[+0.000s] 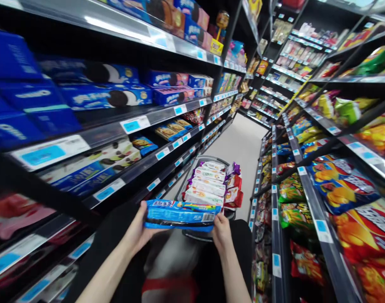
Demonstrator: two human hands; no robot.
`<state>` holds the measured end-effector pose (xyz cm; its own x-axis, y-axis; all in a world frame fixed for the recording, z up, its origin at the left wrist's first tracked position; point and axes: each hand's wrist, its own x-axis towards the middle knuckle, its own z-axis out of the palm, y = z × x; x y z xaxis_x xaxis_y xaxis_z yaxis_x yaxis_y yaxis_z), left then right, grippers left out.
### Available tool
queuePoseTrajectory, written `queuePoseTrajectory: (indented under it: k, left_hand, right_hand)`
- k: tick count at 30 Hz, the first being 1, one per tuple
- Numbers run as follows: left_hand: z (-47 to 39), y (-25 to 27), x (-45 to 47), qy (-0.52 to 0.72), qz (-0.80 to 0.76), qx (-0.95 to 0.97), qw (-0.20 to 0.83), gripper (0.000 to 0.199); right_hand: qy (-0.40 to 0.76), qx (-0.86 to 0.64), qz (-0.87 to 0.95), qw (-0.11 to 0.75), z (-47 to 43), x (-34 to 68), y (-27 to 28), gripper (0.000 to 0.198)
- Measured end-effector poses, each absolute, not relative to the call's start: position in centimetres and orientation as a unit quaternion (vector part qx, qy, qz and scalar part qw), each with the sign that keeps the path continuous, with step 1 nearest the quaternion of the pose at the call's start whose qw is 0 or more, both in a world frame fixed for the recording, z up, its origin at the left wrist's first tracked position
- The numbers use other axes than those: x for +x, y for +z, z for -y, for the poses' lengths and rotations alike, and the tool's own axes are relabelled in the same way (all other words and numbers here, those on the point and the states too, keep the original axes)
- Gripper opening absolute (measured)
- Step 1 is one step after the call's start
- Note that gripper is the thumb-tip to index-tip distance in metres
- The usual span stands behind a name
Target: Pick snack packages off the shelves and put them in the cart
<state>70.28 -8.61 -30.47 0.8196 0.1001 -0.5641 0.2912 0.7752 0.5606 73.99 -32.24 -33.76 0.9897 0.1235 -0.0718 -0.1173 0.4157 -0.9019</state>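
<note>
Between my two hands is a long blue packet of cookies point(182, 214), held level with a barcode near its right end. My left hand point(138, 229) grips the left end, thumb in front. The right end is pinched by my right hand point(222, 229). Just beyond the packet stands a grey basket point(179, 191) on the floor, filled with several white snack packs point(208, 185) in a row. Red and purple packs point(234, 191) lie along the basket's right side. The packet covers part of the basket's near side.
On the left, a shelf point(160, 151) holds blue cookie boxes point(107, 97) and, lower down, biscuit packs point(173, 128). The right shelf point(306, 176) carries bagged chips point(346, 181). A pale aisle floor point(239, 134) runs between them to a stocked back shelf point(280, 71).
</note>
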Motion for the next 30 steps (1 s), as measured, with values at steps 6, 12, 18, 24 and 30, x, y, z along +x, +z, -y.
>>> queuePoseTrajectory:
  k: [6,12,18,24,30]
  left_hand:
    - [8.1,-30.7,70.1,-0.205,-0.322,0.332,0.863,0.062]
    - [9.0,-30.5,69.1,-0.38,-0.192,0.377,0.822,0.05]
    - [10.5,-30.4,69.9,-0.135,-0.191,0.515,0.825,0.068]
    - [11.1,-32.3,70.0,0.002,-0.238,0.531,0.814,0.055]
    - [11.6,-34.2,70.0,-0.017,-0.271,0.517,0.812,0.045]
  right_hand:
    - [0.063,-0.469,-0.027,0.88,33.0,74.2,-34.5,0.02]
    - [0.057,-0.45,-0.043,0.89,34.5,75.0,-34.6,0.027]
    - [0.145,-0.405,-0.054,0.901,35.0,74.6,-33.4,0.046]
    - [0.201,-0.47,-0.118,0.852,34.7,73.5,-34.3,0.037]
    - [0.102,-0.475,-0.104,0.868,34.2,73.8,-35.3,0.047]
